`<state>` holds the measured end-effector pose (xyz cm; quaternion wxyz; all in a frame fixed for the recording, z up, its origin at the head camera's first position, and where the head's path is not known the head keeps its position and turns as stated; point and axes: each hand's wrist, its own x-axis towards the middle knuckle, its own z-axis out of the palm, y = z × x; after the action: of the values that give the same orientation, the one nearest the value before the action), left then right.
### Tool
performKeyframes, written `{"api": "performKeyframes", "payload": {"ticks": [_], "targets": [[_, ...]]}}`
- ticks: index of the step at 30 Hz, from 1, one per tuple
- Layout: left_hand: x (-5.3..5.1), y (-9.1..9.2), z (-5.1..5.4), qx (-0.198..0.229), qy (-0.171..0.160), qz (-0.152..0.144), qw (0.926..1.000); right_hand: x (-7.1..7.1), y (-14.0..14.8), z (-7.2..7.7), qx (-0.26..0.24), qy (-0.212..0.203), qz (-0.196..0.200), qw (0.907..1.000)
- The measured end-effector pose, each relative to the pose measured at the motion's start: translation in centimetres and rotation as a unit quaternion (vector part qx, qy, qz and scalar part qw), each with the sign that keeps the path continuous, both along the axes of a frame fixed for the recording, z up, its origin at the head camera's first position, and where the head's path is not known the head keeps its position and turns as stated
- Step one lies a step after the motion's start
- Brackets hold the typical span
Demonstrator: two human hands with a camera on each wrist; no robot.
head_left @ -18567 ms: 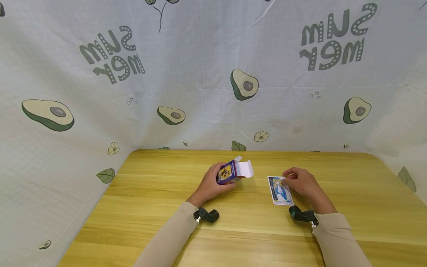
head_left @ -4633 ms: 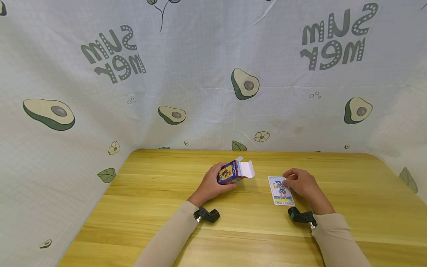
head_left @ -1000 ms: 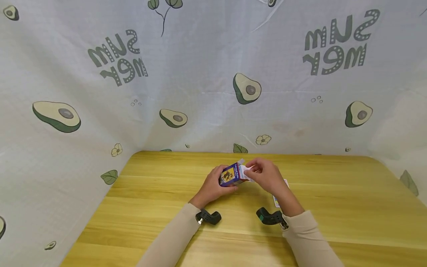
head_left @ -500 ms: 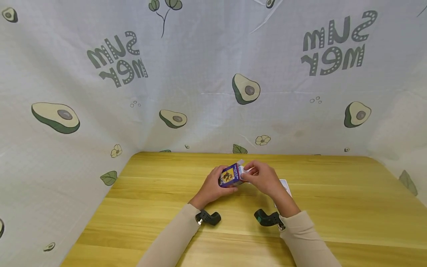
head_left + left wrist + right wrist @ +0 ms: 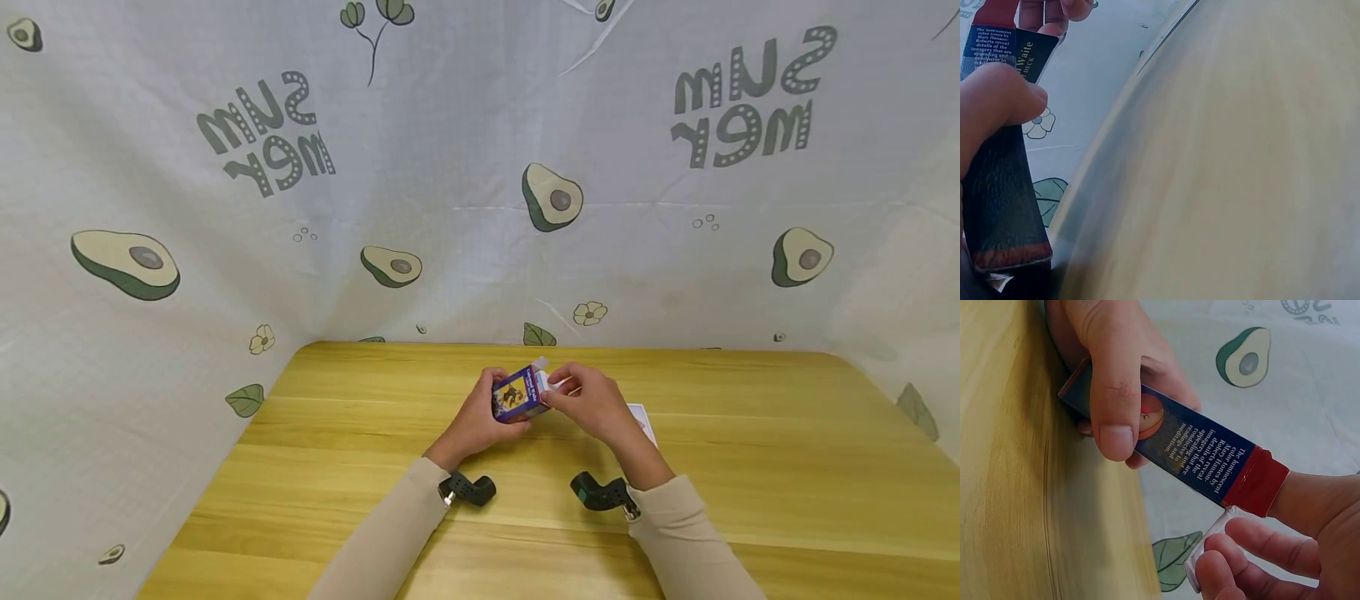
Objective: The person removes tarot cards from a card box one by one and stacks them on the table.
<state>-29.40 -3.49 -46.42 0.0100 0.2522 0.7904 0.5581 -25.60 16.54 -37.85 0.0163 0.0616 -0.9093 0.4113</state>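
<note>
A blue tarot card box [image 5: 517, 395] with a yellow picture is tilted over the table, its end at the right. My left hand [image 5: 477, 419] grips it around the lower part; the thumb lies across the narrow side in the left wrist view. My right hand [image 5: 592, 405] is at the box's end, its fingers curled against the white inside of the lid flap [image 5: 1209, 542]. A red side flap [image 5: 1261, 482] sticks out and hides part of the right thumb. On the table, partly under the right forearm, a card [image 5: 641, 417] shows its white border.
The wooden table [image 5: 300, 517] reaches back to a hanging white cloth [image 5: 465, 167] printed with avocados and lettering. Each wrist wears a black camera mount, the left one [image 5: 471, 489] and the right one [image 5: 597, 492].
My right hand has gone from the card on the table to the box's end, then shifted slightly left with the lid flap. The card stayed on the table; my left hand kept the box.
</note>
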Motion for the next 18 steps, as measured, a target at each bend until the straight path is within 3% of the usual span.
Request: {"api": "performKeyframes", "payload": {"ticks": [18], "targets": [[-0.06,-0.40,-0.36,-0.006,0.024,0.004,0.9997,0.39,-0.23,-0.08,-0.001,-0.001,-0.012,0.9999]]}}
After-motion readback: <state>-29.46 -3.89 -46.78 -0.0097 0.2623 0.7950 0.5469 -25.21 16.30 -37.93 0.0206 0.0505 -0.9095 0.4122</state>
